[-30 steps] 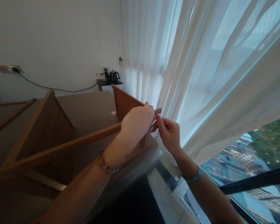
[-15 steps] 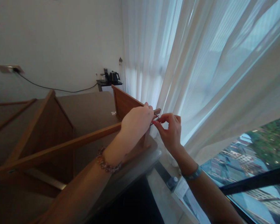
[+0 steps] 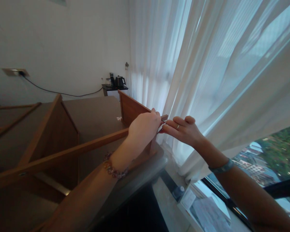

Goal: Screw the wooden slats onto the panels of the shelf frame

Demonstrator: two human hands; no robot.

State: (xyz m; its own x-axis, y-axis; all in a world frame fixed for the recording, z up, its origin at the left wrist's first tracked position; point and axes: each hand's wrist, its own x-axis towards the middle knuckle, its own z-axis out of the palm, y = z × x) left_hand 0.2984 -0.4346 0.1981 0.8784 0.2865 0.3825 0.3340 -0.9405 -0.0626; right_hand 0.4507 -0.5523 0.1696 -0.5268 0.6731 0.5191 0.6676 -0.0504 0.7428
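A wooden furniture frame [image 3: 96, 143] with upright panels lies on a large brown surface. My left hand [image 3: 145, 125], wearing a beaded bracelet, is closed around the far end of its long rail; most of its fingertips are hidden behind the hand. Just right of it, my right hand [image 3: 181, 129], with a ring and a wristband, pinches a thin dark metal piece [image 3: 163, 121] that looks like a hex key, at the rail's end. How that piece meets the wood is too small to tell.
Sheer white curtains [image 3: 183, 80] hang close beyond my right hand, along a window. Below, an open white box [image 3: 195, 206] with papers and a small bottle [image 3: 178, 192] stand by the window. A black kettle [image 3: 120, 82] sits on a small cabinet at the back.
My right hand has turned and its wrist has swung outward to the right, with the fingers staying by the rail's end. My left hand keeps its hold. The view has shifted slightly.
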